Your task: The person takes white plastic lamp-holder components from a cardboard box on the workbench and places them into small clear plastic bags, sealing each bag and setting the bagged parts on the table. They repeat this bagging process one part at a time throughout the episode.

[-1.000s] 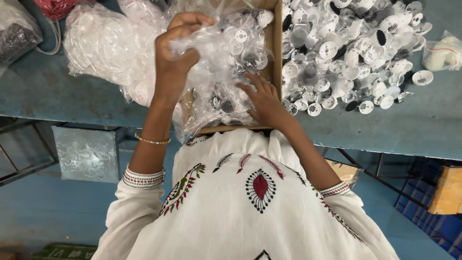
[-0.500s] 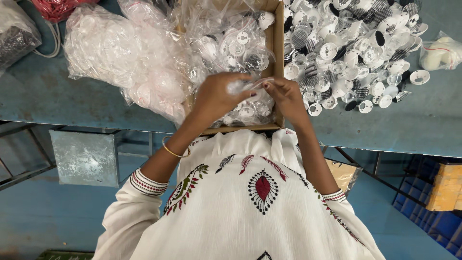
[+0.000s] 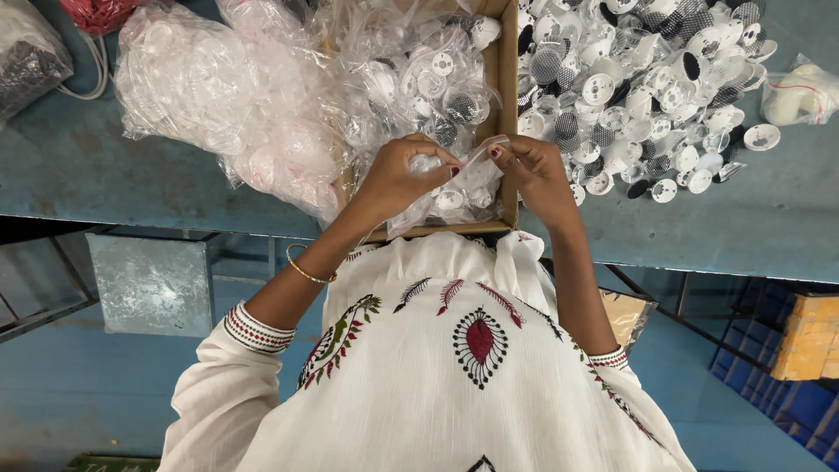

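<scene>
Left hand dropped from box top to frame centre, now pinching small bag w/ right hand; both gripping over box — I read bag mouth being handled.

— What sort of place is this?

— A small packing or assembly workshop. Right of the right hand, a heap of white round plastic parts lies loose on a worn blue table.

— Anything else?

— Left of the left hand, clear bags are stuffed with the same parts, and a cardboard box beyond both hands holds more. Below the table stand blue crates and a metal frame.
</scene>
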### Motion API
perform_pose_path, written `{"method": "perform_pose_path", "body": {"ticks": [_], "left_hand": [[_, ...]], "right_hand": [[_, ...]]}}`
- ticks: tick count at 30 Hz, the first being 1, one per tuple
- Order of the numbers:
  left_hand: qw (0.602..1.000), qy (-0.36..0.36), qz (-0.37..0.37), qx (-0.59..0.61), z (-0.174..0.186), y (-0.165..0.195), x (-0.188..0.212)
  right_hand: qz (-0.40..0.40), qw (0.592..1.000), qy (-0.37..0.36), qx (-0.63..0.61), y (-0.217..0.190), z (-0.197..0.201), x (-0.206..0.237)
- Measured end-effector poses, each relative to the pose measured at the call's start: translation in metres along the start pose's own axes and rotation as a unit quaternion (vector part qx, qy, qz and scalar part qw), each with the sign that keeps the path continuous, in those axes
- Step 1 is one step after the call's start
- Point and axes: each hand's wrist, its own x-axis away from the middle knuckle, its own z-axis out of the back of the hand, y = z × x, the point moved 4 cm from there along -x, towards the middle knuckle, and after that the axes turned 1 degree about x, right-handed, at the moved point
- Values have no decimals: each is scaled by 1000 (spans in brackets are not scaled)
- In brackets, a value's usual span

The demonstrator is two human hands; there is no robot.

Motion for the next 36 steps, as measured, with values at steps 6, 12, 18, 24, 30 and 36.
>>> {"method": "perform_pose_path", "body": {"ticks": [6, 12, 18, 24, 30, 36], "left_hand": [[986, -3, 79, 149, -8, -23, -1], [974, 18, 115, 195, -24, -36, 5], [976, -38, 74, 200, -27, -34, 13], [968, -41, -4, 247, -31, -34, 12], [895, -33, 109, 431, -31, -34, 13], [990, 114, -72, 40, 15, 8, 15]], "right_hand": [[132, 922, 238, 275, -13, -13, 13], [-130, 983, 50, -118, 25, -48, 15], [-89, 990, 15, -111, 22, -49, 21], [-46, 993, 3, -109, 22, -48, 31], [-27, 937, 15, -348, 32, -51, 39], [82, 989, 21, 120, 19, -12, 51]]}}
